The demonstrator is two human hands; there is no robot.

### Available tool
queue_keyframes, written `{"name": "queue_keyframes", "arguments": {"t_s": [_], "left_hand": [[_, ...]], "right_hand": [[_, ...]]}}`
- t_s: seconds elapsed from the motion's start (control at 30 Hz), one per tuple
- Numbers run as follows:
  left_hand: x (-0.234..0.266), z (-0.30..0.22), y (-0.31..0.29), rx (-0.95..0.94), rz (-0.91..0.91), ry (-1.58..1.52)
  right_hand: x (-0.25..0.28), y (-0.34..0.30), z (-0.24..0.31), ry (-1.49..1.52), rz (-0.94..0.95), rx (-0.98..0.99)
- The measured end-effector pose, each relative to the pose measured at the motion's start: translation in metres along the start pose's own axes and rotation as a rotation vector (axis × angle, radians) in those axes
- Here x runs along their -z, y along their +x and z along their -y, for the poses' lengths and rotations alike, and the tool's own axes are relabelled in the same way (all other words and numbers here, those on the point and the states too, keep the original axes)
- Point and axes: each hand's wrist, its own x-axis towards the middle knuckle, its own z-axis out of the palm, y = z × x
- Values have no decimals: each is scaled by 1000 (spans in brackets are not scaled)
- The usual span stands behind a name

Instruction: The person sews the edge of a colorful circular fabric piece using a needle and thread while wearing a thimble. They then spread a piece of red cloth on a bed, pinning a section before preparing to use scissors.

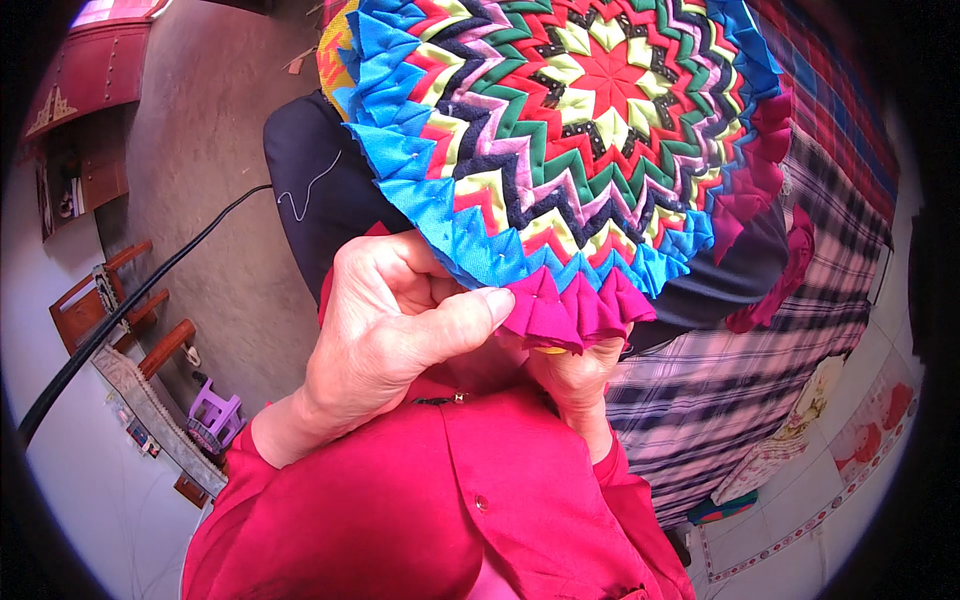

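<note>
A round patchwork mat (570,130) of folded cloth triangles fills the upper middle, with zigzag rings in red, green, yellow, purple and black and a blue border. Magenta folded points (570,310) hang at its near edge. My left hand (390,330) pinches that magenta edge, thumb pressed on the cloth. My right hand (580,375) grips the same edge from underneath, mostly hidden by the mat. A small yellow thing (548,350) shows under the magenta folds. Both sleeves are red.
A plaid cloth (720,380) covers the right side. Dark fabric (320,190) lies under the mat. A black cable (150,290) runs across the concrete floor at left. Wooden chairs (110,300) and a small purple stool (215,415) stand at far left.
</note>
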Motion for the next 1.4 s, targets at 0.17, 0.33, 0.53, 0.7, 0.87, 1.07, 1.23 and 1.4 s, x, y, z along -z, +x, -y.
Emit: {"name": "queue_keyframes", "arguments": {"t_s": [0.17, 0.33, 0.53, 0.7, 0.87, 1.07, 1.23, 1.4], "left_hand": [[-1, 4, 0, -22, -33, -7], [15, -6, -4, 111, 111, 7], [9, -18, -6, -7, 255, -13], [-3, -31, -2, -93, 342, -25], [-16, -42, -4, -128, 243, 54], [-12, -43, -2, -153, 314, 23], [-5, -37, 2, -158, 308, 20], [-3, -35, 1, -148, 271, 34]], "right_hand": [[1, 3, 14, -50, 80, -159], [-2, 3, 20, 120, 37, -106], [-13, 11, 66, 81, -13, -94], [-40, 24, 106, 314, 27, -161], [-50, 30, 115, 577, 36, -229], [-38, 31, 103, 659, 121, -161], [-41, 30, 95, 625, 58, -140], [-45, 32, 100, 580, 108, -181]]}}
